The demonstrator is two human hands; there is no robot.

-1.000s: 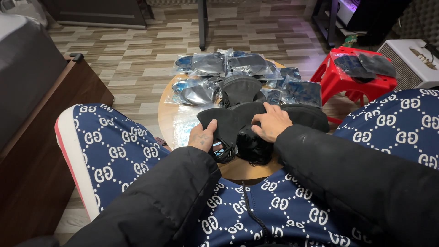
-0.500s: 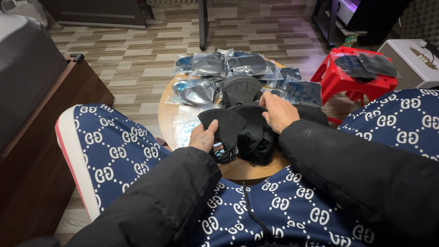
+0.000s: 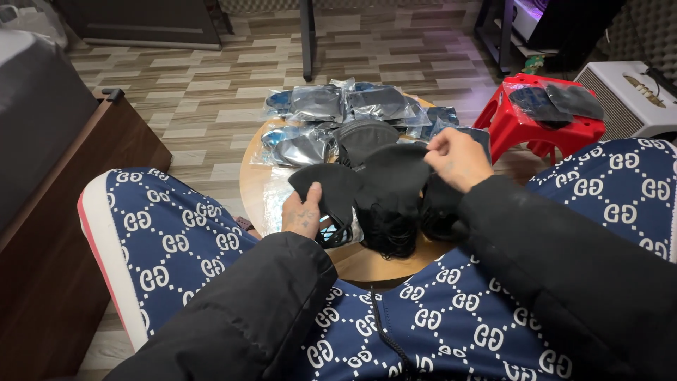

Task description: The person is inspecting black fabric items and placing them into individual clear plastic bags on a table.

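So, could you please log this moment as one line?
left hand: grips black mask | right hand: pinches second black mask | round wooden table: bagged masks | red stool

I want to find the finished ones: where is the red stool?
In the head view the red plastic stool stands on the floor at upper right, just beyond the round wooden table, beside a white speaker-like box; two black pieces lie on it.

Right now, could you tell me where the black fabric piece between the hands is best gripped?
Probably at its upper right edge, from above. The black fabric piece drapes loosely over the round wooden table, and the right hand already pinches that raised edge while the left hand steadies the lower left corner.
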